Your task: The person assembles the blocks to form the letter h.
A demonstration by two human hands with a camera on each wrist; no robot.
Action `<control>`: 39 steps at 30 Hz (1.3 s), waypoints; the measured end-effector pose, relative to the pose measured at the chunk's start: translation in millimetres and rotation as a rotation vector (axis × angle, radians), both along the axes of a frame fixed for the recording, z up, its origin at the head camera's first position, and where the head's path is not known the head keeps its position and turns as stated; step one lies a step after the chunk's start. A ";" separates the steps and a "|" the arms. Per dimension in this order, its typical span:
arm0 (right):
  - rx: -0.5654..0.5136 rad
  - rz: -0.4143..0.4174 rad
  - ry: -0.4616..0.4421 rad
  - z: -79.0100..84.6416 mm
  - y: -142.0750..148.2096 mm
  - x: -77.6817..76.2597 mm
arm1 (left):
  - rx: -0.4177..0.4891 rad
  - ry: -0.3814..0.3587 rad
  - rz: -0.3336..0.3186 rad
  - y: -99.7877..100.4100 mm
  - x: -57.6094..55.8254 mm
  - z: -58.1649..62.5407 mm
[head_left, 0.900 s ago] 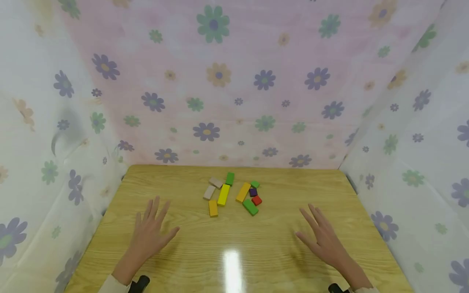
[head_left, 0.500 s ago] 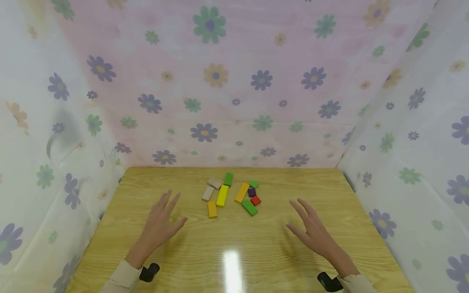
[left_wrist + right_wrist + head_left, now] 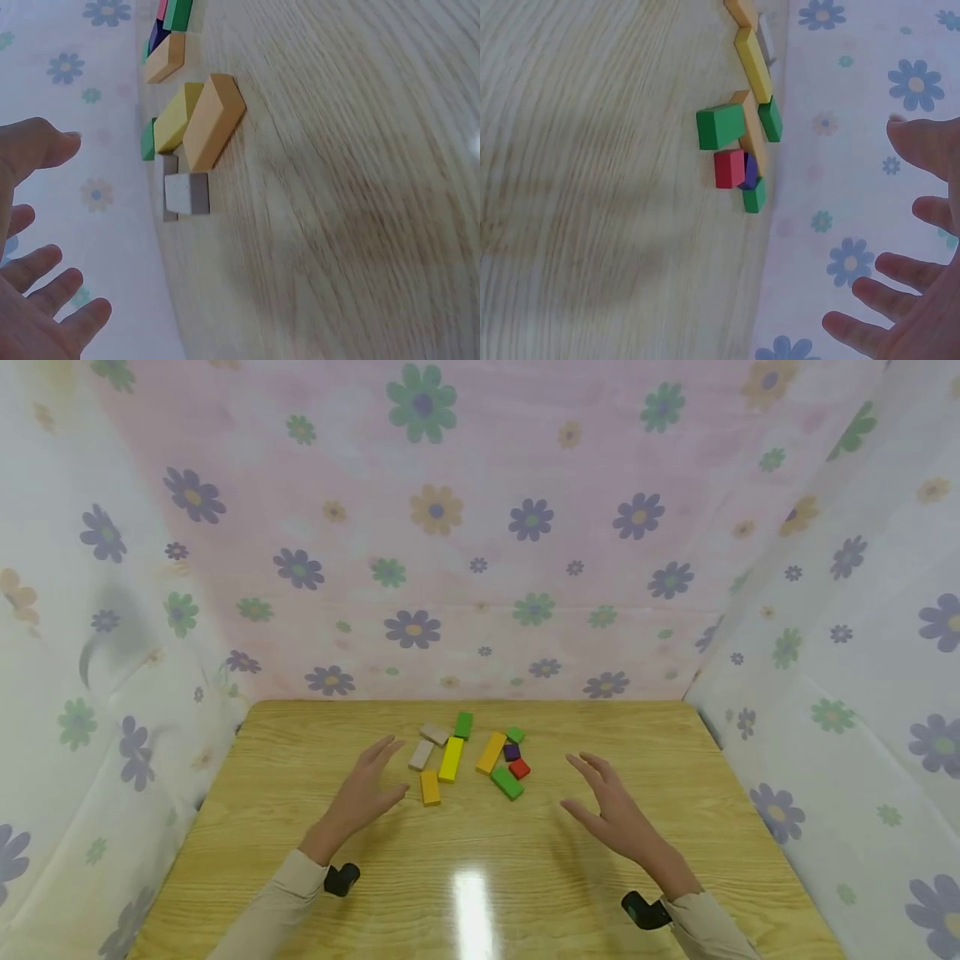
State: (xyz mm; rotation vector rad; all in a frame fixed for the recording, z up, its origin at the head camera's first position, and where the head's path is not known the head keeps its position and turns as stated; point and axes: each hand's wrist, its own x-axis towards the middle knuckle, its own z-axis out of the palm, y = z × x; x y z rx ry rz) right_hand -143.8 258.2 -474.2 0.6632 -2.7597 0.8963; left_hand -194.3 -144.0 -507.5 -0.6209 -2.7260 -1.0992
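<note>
Several coloured blocks lie loosely grouped near the middle of the table. On the left are two greyish blocks, one of them the near grey block (image 3: 422, 755), a yellow block (image 3: 452, 760), a short orange block (image 3: 431, 788) and a green block (image 3: 464, 726). To their right lie a long orange block (image 3: 491, 753), a purple block (image 3: 512, 752), a red block (image 3: 729, 169), a small green block (image 3: 754, 196) and a larger green block (image 3: 507, 783). My left hand (image 3: 366, 792) hovers left of the blocks, fingers extended, holding nothing. My right hand (image 3: 611, 810) hovers to their right, likewise extended and holding nothing.
The wooden table (image 3: 300, 910) carries a bright light reflection near its front. Flowered cloth (image 3: 480, 543) hangs behind it and along both sides. A black wrist device (image 3: 342, 880) is on each sleeved arm.
Both hands have moved inward and forward, closer to the blocks from either side. The blocks keep their arrangement; the head view has shifted slightly.
</note>
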 end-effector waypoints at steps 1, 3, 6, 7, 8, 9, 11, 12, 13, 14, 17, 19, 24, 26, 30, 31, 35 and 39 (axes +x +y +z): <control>-0.002 0.008 0.004 0.5 -1.7 -1.6 | -0.001 -0.010 -0.004 2.6 -3.0 -0.9; -0.002 0.020 0.009 1.7 -4.7 -4.3 | 0.002 -0.013 -0.018 8.1 -9.5 -3.8; 0.000 0.032 0.012 2.9 -8.3 -8.2 | 0.004 -0.011 -0.040 16.7 -17.9 -5.8; -0.001 0.035 0.013 3.5 -9.5 -9.2 | 0.004 -0.010 -0.051 19.6 -20.4 -6.3; 0.001 0.038 0.014 3.8 -10.6 -10.5 | 0.009 -0.016 -0.064 22.5 -22.9 -6.8; -0.001 0.041 0.012 4.3 -11.7 -11.6 | 0.016 -0.032 -0.075 25.2 -25.3 -7.2; 0.000 0.047 0.009 5.3 -14.0 -13.8 | 0.021 -0.070 -0.086 30.0 -29.5 -9.3; -0.001 0.050 0.007 5.9 -15.3 -14.9 | 0.026 -0.087 -0.092 32.4 -31.6 -10.3; -0.004 0.054 0.005 6.6 -16.7 -16.0 | 0.029 -0.104 -0.095 34.6 -33.6 -11.3; -0.005 0.057 0.005 7.2 -18.2 -17.2 | 0.038 -0.119 -0.100 36.6 -35.6 -12.7; -0.011 0.071 0.002 8.2 -22.4 -21.3 | 0.047 -0.132 -0.107 41.9 -41.3 -16.7; -0.008 0.077 0.002 7.7 -24.6 -24.0 | 0.052 -0.133 -0.114 45.1 -44.8 -19.7; -0.004 0.086 -0.007 5.6 -29.0 -30.3 | 0.096 -0.167 -0.141 54.3 -51.9 -26.3; -0.010 0.088 -0.010 5.5 -31.2 -32.9 | 0.107 -0.183 -0.148 58.7 -55.0 -28.7; -0.019 0.097 -0.024 6.1 -37.7 -39.0 | 0.110 -0.204 -0.143 66.4 -61.1 -33.5; -0.021 0.100 -0.029 6.3 -39.5 -40.6 | 0.110 -0.218 -0.140 67.8 -62.2 -34.5; -0.023 0.109 -0.039 7.8 -46.3 -46.5 | 0.092 -0.273 -0.144 73.3 -67.9 -37.7; -0.034 0.116 -0.045 10.0 -52.1 -52.1 | 0.001 -0.332 -0.171 78.5 -75.2 -39.3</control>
